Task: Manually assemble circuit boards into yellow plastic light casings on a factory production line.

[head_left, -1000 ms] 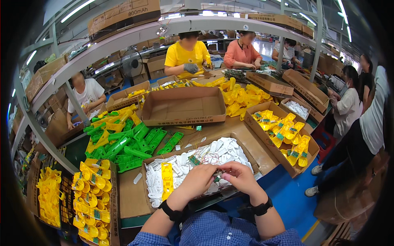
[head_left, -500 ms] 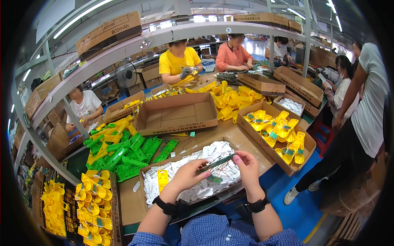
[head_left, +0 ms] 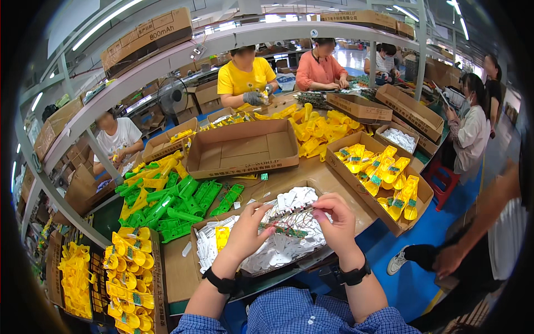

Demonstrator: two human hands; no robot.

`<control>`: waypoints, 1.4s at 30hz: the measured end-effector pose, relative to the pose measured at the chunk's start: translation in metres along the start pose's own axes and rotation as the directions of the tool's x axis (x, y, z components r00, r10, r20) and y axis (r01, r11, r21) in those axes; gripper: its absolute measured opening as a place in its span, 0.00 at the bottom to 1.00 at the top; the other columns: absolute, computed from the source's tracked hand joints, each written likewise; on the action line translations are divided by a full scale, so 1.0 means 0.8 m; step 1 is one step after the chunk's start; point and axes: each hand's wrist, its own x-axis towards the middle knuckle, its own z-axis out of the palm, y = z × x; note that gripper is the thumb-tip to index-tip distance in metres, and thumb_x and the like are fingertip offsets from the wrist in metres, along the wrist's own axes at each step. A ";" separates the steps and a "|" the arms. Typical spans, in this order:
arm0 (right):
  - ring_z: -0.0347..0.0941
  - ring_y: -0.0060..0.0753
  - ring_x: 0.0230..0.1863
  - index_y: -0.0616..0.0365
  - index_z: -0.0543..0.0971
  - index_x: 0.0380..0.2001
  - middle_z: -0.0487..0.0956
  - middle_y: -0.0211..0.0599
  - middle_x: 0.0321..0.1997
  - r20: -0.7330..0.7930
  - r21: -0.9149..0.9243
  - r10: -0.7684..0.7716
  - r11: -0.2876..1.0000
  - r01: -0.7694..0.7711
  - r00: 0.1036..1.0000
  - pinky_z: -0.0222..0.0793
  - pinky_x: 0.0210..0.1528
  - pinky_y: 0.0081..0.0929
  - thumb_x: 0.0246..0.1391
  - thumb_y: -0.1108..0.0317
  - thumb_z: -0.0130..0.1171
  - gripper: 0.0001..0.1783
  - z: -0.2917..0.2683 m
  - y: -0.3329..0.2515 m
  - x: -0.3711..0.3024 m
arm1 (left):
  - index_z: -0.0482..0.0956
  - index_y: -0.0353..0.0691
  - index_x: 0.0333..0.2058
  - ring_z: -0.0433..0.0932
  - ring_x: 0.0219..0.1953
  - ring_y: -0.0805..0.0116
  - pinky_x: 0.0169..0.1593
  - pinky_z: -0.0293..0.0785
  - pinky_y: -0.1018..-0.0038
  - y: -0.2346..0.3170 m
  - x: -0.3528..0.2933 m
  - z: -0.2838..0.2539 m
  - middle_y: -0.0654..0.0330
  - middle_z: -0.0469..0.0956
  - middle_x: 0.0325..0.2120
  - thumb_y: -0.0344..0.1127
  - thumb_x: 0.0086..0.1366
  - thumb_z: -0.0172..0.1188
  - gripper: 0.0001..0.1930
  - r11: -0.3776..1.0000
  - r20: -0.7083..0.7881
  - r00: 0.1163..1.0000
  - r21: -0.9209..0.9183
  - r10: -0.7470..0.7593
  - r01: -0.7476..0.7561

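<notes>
Between my two hands stretches a narrow circuit board strip, edged with light and dark bits, with thin reddish wires hanging from it. My left hand grips its left end, and my right hand pinches the right end between thumb and fingers. Just below hangs or lies a green circuit board piece; I cannot tell whether the wires join it to the strip. Both hands are above a cardboard box full of white plastic parts. A yellow plastic part lies among them, beside my left wrist.
Green plastic shells lie to the left. An open cardboard tray stands ahead. At right, a box holds yellow shells with boards; more yellow assemblies stack at lower left. Co-workers sit across the table; a person stands close at right.
The strip has turned in my hands, now showing its light-and-dark edge, and the wires and green piece below show more. The person at right has bent lower.
</notes>
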 end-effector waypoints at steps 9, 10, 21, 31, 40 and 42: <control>0.70 0.33 0.41 0.59 0.74 0.40 0.72 0.39 0.39 0.322 -0.020 -0.072 0.996 0.083 0.944 0.66 0.44 0.24 0.39 0.79 0.60 0.19 0.027 -0.021 0.002 | 0.70 0.45 0.43 0.74 0.34 0.57 0.34 0.72 0.68 0.031 -0.001 -0.018 0.56 0.69 0.39 0.30 0.50 0.55 0.18 0.998 -0.017 0.998 -0.031 -0.057 0.056; 0.70 0.34 0.43 0.60 0.71 0.43 0.71 0.40 0.42 0.296 -0.026 0.043 0.999 -0.037 0.954 0.65 0.46 0.25 0.39 0.76 0.61 0.23 0.027 -0.016 0.001 | 0.71 0.45 0.40 0.74 0.34 0.56 0.33 0.72 0.67 0.032 -0.001 -0.021 0.57 0.71 0.38 0.29 0.49 0.54 0.17 0.995 -0.045 0.997 0.078 -0.060 0.063; 0.67 0.43 0.48 0.59 0.70 0.43 0.71 0.43 0.43 0.576 -0.118 0.106 0.992 -0.046 0.810 0.62 0.51 0.29 0.40 0.77 0.53 0.21 0.027 0.057 -0.030 | 0.70 0.35 0.35 0.70 0.37 0.52 0.42 0.66 0.66 0.013 0.002 -0.035 0.51 0.72 0.31 0.19 0.45 0.47 0.15 0.992 -0.294 0.948 -0.068 -0.120 0.105; 0.65 0.30 0.47 0.59 0.68 0.44 0.68 0.35 0.48 0.734 0.270 0.036 0.901 -0.339 0.679 0.62 0.49 0.27 0.45 0.76 0.53 0.20 0.034 0.061 -0.038 | 0.70 0.35 0.36 0.69 0.31 0.46 0.34 0.66 0.65 0.041 0.024 -0.036 0.46 0.70 0.27 0.28 0.58 0.47 0.08 0.998 -0.048 0.997 -0.002 0.066 -0.066; 0.60 0.22 0.52 0.59 0.65 0.48 0.66 0.33 0.49 0.721 0.367 0.073 0.803 -0.469 0.689 0.56 0.54 0.24 0.44 0.60 0.59 0.28 0.034 0.045 -0.026 | 0.65 0.34 0.27 0.59 0.21 0.77 0.26 0.57 0.80 0.007 0.022 -0.041 0.64 0.62 0.18 0.26 0.58 0.45 0.02 0.936 -0.238 0.954 -0.341 -0.182 0.093; 0.62 0.24 0.52 0.57 0.65 0.48 0.65 0.33 0.51 0.682 0.400 0.145 0.747 -0.531 0.717 0.56 0.54 0.25 0.45 0.58 0.59 0.28 0.032 0.047 -0.026 | 0.70 0.35 0.34 0.69 0.27 0.54 0.33 0.65 0.70 0.045 0.018 -0.070 0.48 0.69 0.25 0.24 0.56 0.46 0.07 0.972 -0.167 0.970 -0.184 -0.178 0.146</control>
